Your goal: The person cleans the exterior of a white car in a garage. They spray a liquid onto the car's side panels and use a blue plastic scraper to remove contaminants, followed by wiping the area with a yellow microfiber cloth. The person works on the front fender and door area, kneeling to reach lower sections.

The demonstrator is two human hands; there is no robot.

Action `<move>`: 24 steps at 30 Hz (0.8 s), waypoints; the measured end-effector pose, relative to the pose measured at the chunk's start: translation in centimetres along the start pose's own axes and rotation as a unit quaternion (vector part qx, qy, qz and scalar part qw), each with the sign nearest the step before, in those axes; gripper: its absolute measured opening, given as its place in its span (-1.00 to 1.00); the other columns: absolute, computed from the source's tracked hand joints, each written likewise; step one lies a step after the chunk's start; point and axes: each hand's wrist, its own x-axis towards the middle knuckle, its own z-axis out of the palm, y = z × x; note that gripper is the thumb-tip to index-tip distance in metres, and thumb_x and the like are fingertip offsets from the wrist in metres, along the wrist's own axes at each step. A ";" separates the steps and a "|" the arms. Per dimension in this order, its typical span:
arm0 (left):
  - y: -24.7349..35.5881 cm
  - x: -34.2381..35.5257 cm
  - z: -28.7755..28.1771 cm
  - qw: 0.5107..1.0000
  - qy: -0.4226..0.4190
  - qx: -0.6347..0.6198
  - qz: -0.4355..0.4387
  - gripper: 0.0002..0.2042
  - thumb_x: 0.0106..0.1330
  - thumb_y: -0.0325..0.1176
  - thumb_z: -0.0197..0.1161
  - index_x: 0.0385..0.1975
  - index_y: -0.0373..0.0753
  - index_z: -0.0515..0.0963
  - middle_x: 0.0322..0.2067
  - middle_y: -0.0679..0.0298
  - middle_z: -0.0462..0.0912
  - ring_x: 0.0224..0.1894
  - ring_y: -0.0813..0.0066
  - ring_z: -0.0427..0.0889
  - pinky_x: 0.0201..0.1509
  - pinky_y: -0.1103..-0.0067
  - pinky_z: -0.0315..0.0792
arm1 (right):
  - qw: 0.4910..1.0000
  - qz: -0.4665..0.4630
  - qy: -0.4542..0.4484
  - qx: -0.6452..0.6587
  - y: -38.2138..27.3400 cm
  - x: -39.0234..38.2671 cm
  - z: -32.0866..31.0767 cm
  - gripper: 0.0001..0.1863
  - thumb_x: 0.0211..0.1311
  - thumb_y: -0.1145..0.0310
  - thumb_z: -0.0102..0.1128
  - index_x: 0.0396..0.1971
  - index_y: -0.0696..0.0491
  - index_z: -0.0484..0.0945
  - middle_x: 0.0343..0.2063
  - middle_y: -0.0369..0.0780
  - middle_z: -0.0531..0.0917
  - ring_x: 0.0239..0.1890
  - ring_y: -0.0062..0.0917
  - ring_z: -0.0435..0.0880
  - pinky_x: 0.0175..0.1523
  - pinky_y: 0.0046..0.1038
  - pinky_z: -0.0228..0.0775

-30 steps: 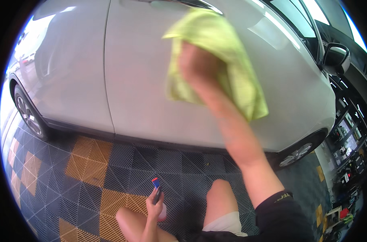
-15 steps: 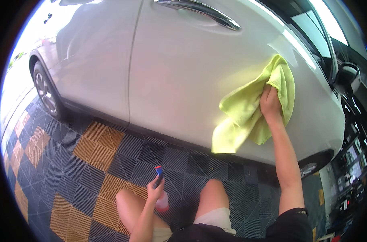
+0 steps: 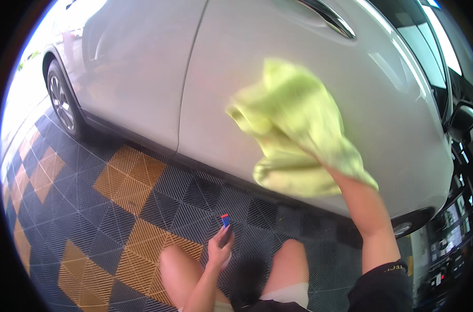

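Note:
My right hand (image 3: 327, 167) is on a yellow-green microfiber cloth (image 3: 299, 112) against the white car door (image 3: 215, 114). Folds of the cloth cover its fingers, and both are blurred by motion. Low between my knees, my left hand (image 3: 219, 248) is closed around the neck of a spray bottle (image 3: 225, 221) with a blue and red nozzle. Most of the bottle's body is hidden behind that hand.
A chrome door handle (image 3: 333, 20) is above the cloth. The side mirror (image 3: 463, 120) juts out at the right. Wheels stand at far left (image 3: 61, 99) and lower right (image 3: 405, 228). Dark and tan grid tiles (image 3: 130, 174) cover the floor.
My right hand has swept the cloth left across the door, and the cloth has bunched and flared. The spray bottle in my left hand sits slightly farther right in view, with less of its body showing.

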 end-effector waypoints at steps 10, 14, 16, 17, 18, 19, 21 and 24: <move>2.4 -1.1 -1.6 0.999 0.018 -0.002 -0.040 -0.58 0.42 -0.37 0.40 0.24 -0.38 0.62 0.22 -0.07 0.69 0.23 0.39 0.70 0.29 0.50 0.51 | 0.997 -0.036 -0.049 -0.053 -4.6 11.9 3.8 -0.50 0.43 0.20 0.25 0.30 0.04 0.53 0.16 -0.15 0.66 0.23 -0.28 0.63 0.38 -0.22 0.46; 2.5 -1.5 -1.8 0.998 0.023 0.062 0.002 -0.55 0.38 -0.37 0.44 0.26 -0.33 0.62 0.30 -0.07 0.64 0.25 0.30 0.71 0.32 0.51 0.50 | 0.992 -0.065 -0.044 -0.097 -3.3 6.8 2.8 -0.49 0.41 0.21 0.25 0.30 0.04 0.53 0.17 -0.14 0.66 0.26 -0.26 0.61 0.40 -0.20 0.45; 2.9 -1.0 -2.9 0.996 0.030 0.083 0.021 -0.56 0.41 -0.39 0.42 0.25 -0.35 0.61 0.29 -0.06 0.65 0.24 0.36 0.70 0.31 0.52 0.51 | 0.979 -0.112 -0.034 -0.169 -2.6 1.6 0.5 -0.48 0.40 0.21 0.25 0.30 0.04 0.53 0.18 -0.13 0.65 0.27 -0.25 0.60 0.41 -0.19 0.44; 3.0 -0.7 -3.3 0.997 0.042 0.059 0.024 -0.57 0.41 -0.39 0.42 0.25 -0.35 0.61 0.29 -0.05 0.65 0.23 0.39 0.69 0.30 0.52 0.52 | 0.970 -0.125 -0.034 -0.205 -2.6 -0.5 -0.6 -0.48 0.39 0.21 0.26 0.30 0.04 0.53 0.18 -0.13 0.65 0.27 -0.24 0.60 0.41 -0.19 0.43; 2.9 -0.4 -3.5 0.998 0.053 0.034 0.026 -0.58 0.42 -0.40 0.41 0.25 -0.36 0.61 0.28 -0.04 0.66 0.21 0.42 0.68 0.28 0.53 0.52 | 0.961 -0.135 -0.032 -0.239 -3.0 -1.5 -1.4 -0.48 0.39 0.21 0.26 0.30 0.04 0.53 0.19 -0.12 0.65 0.28 -0.23 0.60 0.42 -0.18 0.43; 2.9 -0.2 -3.6 0.998 0.055 0.009 0.026 -0.58 0.43 -0.40 0.41 0.24 -0.36 0.61 0.28 -0.04 0.66 0.20 0.45 0.68 0.27 0.54 0.53 | 0.952 -0.142 -0.029 -0.270 -3.7 -1.2 -1.9 -0.48 0.38 0.21 0.26 0.30 0.04 0.53 0.19 -0.12 0.65 0.28 -0.23 0.59 0.42 -0.18 0.42; 2.2 0.3 -3.9 0.999 0.042 -0.010 0.005 -0.60 0.45 -0.44 0.38 0.24 -0.41 0.60 0.30 0.01 0.65 0.18 0.55 0.62 0.26 0.57 0.48 | 0.925 -0.184 -0.015 -0.333 -4.8 1.9 -1.9 -0.47 0.37 0.22 0.26 0.30 0.04 0.53 0.20 -0.11 0.64 0.29 -0.22 0.58 0.43 -0.17 0.41; 0.2 0.9 -3.3 0.997 0.032 -0.070 -0.010 -0.59 0.44 -0.42 0.38 0.25 -0.37 0.62 0.28 0.00 0.67 0.17 0.55 0.63 0.27 0.57 0.47 | 0.868 -0.250 0.015 -0.429 -0.6 4.8 -1.6 -0.46 0.44 0.24 0.15 0.38 0.01 0.47 0.31 -0.09 0.56 0.42 -0.20 0.47 0.51 -0.13 0.32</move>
